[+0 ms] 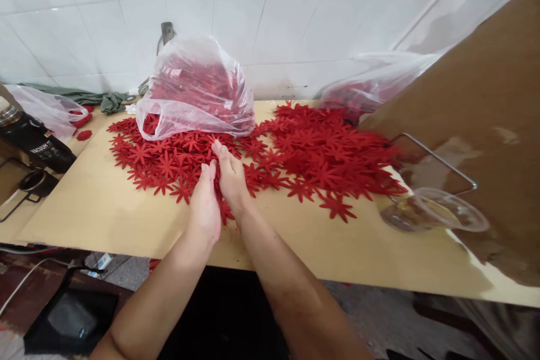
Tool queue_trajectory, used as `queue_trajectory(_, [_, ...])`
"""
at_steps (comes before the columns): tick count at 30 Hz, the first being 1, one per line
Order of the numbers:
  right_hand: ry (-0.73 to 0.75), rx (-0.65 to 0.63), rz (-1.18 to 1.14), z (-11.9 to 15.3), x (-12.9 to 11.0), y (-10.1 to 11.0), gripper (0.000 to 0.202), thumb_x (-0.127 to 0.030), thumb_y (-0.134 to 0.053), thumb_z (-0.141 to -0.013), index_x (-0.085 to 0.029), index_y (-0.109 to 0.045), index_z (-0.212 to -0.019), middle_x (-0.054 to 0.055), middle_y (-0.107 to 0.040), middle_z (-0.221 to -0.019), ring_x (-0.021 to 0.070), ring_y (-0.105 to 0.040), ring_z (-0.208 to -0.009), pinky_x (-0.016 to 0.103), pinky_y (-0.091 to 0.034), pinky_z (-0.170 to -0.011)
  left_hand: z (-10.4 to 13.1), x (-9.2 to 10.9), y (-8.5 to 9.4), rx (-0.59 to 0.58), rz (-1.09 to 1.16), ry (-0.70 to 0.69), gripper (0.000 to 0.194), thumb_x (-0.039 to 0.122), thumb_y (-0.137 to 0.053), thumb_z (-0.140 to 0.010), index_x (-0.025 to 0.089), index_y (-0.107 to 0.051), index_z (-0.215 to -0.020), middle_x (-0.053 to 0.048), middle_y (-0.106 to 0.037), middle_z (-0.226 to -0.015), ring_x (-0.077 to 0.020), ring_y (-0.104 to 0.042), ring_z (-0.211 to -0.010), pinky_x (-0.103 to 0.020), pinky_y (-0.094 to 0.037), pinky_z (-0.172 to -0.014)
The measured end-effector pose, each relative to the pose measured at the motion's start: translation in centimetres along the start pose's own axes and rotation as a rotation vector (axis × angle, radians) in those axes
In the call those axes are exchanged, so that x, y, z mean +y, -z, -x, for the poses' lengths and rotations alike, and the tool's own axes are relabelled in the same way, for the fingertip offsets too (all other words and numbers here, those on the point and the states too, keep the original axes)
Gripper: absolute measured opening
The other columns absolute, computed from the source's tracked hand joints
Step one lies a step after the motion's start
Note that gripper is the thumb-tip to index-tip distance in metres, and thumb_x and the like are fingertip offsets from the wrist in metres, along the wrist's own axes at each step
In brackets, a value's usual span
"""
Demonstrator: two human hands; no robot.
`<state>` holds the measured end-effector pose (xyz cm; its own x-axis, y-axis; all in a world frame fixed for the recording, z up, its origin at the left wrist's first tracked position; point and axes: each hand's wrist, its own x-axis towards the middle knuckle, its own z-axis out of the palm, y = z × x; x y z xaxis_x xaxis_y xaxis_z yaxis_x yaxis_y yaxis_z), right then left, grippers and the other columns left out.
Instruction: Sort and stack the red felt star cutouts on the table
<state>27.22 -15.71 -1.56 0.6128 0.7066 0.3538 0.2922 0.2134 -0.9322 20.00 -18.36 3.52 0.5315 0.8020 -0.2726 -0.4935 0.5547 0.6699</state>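
Observation:
My left hand (205, 199) and my right hand (231, 174) meet nearly palm to palm at the near edge of a heap of red flower-shaped cutouts (166, 163). Their fingers are stretched out straight, pointing away from me. Red shows in the narrow gap between the palms; I cannot tell whether cutouts are pressed there or lie behind. Just under the hands, part of a cutout (226, 212) lies on the tabletop. A translucent plastic bag (198, 90) full of red pieces rests on the heap beyond my fingertips.
A denser red pile (329, 149) spreads to the right, with another plastic bag (371, 84) behind. A clear plastic cup (422, 214) lies by a large brown board (472, 140). At left are a black vacuum flask (40, 138) and a dark cup (36, 184). A tiled wall (304, 17) backs the table.

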Motion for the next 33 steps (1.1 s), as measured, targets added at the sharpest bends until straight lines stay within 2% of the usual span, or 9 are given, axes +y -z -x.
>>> queue_trajectory(3, [-0.013,-0.062,0.004,1.1,-0.6,-0.1,0.070,-0.062,-0.022,-0.086,-0.012,-0.040,-0.132,0.013,-0.039,-0.138,0.0189,-0.035,-0.129,0.041,-0.026,-0.108,-0.4,0.4,0.0,-0.028,-0.013,-0.084,0.040,0.040,-0.035,-0.089,0.014,-0.060,-0.108,-0.005,-0.050,-0.133,-0.0137,-0.035,-0.130,-0.026,-0.025,-0.109])
queue_trajectory(7, [0.115,-0.086,0.177,3.7,-2.8,-0.5,0.083,-0.068,-0.019,-0.081,-0.009,-0.024,-0.139,0.014,-0.020,-0.146,0.0213,-0.013,-0.137,0.044,-0.013,-0.112,-1.5,1.3,0.4,-0.106,0.035,0.034,0.054,0.055,-0.032,-0.085,0.015,-0.063,-0.102,-0.007,-0.060,-0.120,-0.0194,-0.041,-0.126,-0.031,-0.034,-0.106])
queue_trajectory(12, [0.275,-0.084,0.310,2.6,-4.0,0.2,0.071,-0.064,-0.011,-0.085,-0.020,-0.027,-0.139,0.006,-0.025,-0.146,0.0198,-0.011,-0.137,0.047,-0.010,-0.112,-1.4,0.5,0.2,-0.272,0.099,-0.066,0.043,0.045,-0.027,-0.090,0.025,-0.059,-0.110,0.002,-0.056,-0.125,-0.0127,-0.037,-0.129,-0.029,-0.029,-0.108])
queue_trajectory(17, [0.149,-0.111,0.265,-0.6,-2.1,1.1,0.077,-0.067,-0.007,-0.082,-0.018,-0.033,-0.137,0.006,-0.031,-0.144,0.0215,-0.018,-0.136,0.046,-0.013,-0.112,-0.7,0.0,-0.1,-0.145,0.104,0.066,0.046,0.049,-0.035,-0.086,0.019,-0.058,-0.112,-0.005,-0.056,-0.125,-0.0188,-0.038,-0.128,-0.033,-0.032,-0.106])
queue_trajectory(19, [0.207,-0.153,0.289,0.2,-2.0,1.1,0.074,-0.065,-0.009,-0.084,-0.019,-0.032,-0.137,0.005,-0.029,-0.145,0.0208,-0.017,-0.136,0.045,-0.013,-0.112,-1.1,0.6,0.0,-0.107,0.125,0.076,0.051,0.053,-0.033,-0.085,0.017,-0.059,-0.109,-0.007,-0.058,-0.123,-0.0211,-0.040,-0.127,-0.034,-0.034,-0.104])
queue_trajectory(24, [0.383,-0.223,0.381,3.0,-4.2,0.9,0.065,-0.058,-0.014,-0.087,-0.022,-0.028,-0.139,0.003,-0.025,-0.146,0.0204,-0.010,-0.138,0.047,-0.012,-0.112,-1.8,1.0,0.1,-0.189,0.168,-0.031,0.049,0.050,-0.021,-0.089,0.026,-0.056,-0.114,0.001,-0.057,-0.124,-0.0143,-0.039,-0.127,-0.029,-0.033,-0.104])
queue_trajectory(27, [0.344,-0.206,0.356,1.3,-4.4,1.2,0.062,-0.060,-0.016,-0.087,-0.027,-0.034,-0.136,-0.001,-0.029,-0.145,0.0205,-0.012,-0.137,0.047,-0.013,-0.112,-0.9,-0.1,-0.2,-0.180,0.124,-0.081,0.043,0.042,-0.024,-0.091,0.027,-0.053,-0.118,0.001,-0.055,-0.126,-0.0126,-0.041,-0.126,-0.029,-0.032,-0.105])
queue_trajectory(30, [0.225,-0.187,0.288,-0.7,-3.4,1.6,0.063,-0.063,-0.018,-0.085,-0.026,-0.045,-0.129,0.001,-0.039,-0.139,0.0221,-0.020,-0.135,0.048,-0.017,-0.111,0.0,-0.4,-0.5,-0.100,0.057,0.026,0.041,0.041,-0.033,-0.089,0.023,-0.053,-0.119,-0.003,-0.056,-0.126,-0.0166,-0.045,-0.123,-0.031,-0.035,-0.103])
queue_trajectory(33, [0.243,-0.183,0.301,0.0,-3.1,1.3,0.064,-0.060,-0.016,-0.087,-0.022,-0.046,-0.129,0.004,-0.041,-0.138,0.0218,-0.024,-0.134,0.048,-0.019,-0.111,-0.3,0.2,-0.5,-0.047,0.057,0.064,0.045,0.045,-0.030,-0.088,0.022,-0.052,-0.120,-0.005,-0.054,-0.127,-0.0181,-0.044,-0.123,-0.031,-0.037,-0.102])
